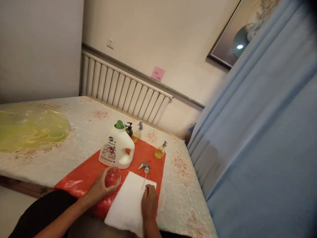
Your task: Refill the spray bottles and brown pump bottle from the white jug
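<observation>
My left hand (105, 183) is wrapped around a small clear bottle (113, 178) without a top; the red sheet shows through it. My right hand (149, 201) is closed over the right part of a folded white cloth (127, 201); what its fingers hold, if anything, is hidden. Just beyond those fingers lies a trigger spray head (145, 166), its thin tube reaching down over the cloth toward my hand. Behind the clear bottle stands a large white jug (117, 148) with a handle, a printed label and a green piece in its mouth.
A red plastic sheet (81, 168) lies beneath these things on the flowered bed cover (81, 129). A spray bottle of yellow liquid (159, 152) stands right; another spray bottle (137, 135) and a dark pump bottle (129, 130) stand behind the jug. Yellow translucent plastic (32, 125) lies left.
</observation>
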The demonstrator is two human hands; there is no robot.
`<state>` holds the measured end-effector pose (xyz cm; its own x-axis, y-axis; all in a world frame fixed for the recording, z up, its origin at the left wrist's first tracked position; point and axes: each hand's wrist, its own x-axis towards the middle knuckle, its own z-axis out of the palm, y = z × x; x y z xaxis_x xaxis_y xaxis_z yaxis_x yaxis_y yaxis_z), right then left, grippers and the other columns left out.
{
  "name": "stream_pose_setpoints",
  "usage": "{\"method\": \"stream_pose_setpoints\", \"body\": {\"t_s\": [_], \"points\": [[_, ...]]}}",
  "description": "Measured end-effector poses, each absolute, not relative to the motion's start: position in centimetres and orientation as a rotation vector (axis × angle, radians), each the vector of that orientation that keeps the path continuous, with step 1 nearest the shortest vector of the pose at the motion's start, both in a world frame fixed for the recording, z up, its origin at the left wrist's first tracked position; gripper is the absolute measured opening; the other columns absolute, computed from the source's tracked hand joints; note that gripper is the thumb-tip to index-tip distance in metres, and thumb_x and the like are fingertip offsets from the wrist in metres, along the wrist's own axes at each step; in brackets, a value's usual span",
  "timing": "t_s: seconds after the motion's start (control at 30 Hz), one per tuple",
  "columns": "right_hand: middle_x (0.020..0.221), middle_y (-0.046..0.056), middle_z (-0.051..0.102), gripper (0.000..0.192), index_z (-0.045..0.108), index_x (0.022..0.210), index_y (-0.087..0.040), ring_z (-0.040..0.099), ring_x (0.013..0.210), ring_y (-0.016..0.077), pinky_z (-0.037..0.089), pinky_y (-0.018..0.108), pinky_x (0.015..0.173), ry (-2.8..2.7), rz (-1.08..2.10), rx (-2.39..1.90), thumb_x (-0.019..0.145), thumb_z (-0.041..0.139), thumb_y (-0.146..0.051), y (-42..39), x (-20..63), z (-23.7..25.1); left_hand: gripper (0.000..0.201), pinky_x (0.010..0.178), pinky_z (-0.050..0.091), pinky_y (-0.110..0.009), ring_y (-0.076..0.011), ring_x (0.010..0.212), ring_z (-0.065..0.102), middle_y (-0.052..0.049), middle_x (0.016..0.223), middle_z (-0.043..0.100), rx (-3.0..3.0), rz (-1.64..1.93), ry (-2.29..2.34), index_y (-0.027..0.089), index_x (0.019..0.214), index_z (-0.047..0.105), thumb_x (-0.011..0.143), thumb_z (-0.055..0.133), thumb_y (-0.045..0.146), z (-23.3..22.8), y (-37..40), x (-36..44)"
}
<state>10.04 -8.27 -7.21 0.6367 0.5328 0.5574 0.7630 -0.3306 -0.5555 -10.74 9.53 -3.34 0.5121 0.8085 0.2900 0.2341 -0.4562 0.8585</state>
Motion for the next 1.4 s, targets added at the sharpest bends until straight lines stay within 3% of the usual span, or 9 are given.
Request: {"method": "stream_pose_setpoints", "body": {"t_s": [0.4,0.77,1.4], "points": [[0.085,0.007,0.068,0.027,0.066,0.092,-0.020,0.066,0.078,0.0220,0.048,0.031,0.073,-1.017,-0.380,-2.019,0.091,0.040,-0.011,-8.23,9.96,-7.31,0.076,0.114,0.037,-0.049,-0.0324,0.132,0.050,-0.019,0.139,0.052,1.960,0.862,0.832,0.015,0.134,0.040,0.068,0.071,0.035,-3.05,9.66,-10.78],[0.083,0.006,0.068,0.027,0.066,0.089,-0.020,0.066,0.076,0.0222,0.048,0.031,0.071,-1.018,-0.402,-2.022,0.090,0.041,-0.011,-8.24,9.91,-7.10,0.072,0.111,0.041,-0.054,-0.0326,0.130,0.052,-0.015,0.138,0.054,1.991,0.887,0.832,0.022,0.133,0.040,0.069,0.071,0.031,-2.87,9.56,-11.01],[0.083,0.007,0.068,0.026,0.065,0.088,-0.020,0.065,0.076,0.0218,0.047,0.030,0.071,-1.024,-0.412,-2.006,0.090,0.041,-0.009,-8.26,9.80,-6.94,0.073,0.112,0.041,-0.051,-0.0333,0.131,0.053,-0.015,0.140,0.055,1.977,0.909,0.865,0.021,0.134,0.042,0.068,0.071,0.034,-2.87,9.34,-10.93]]}}
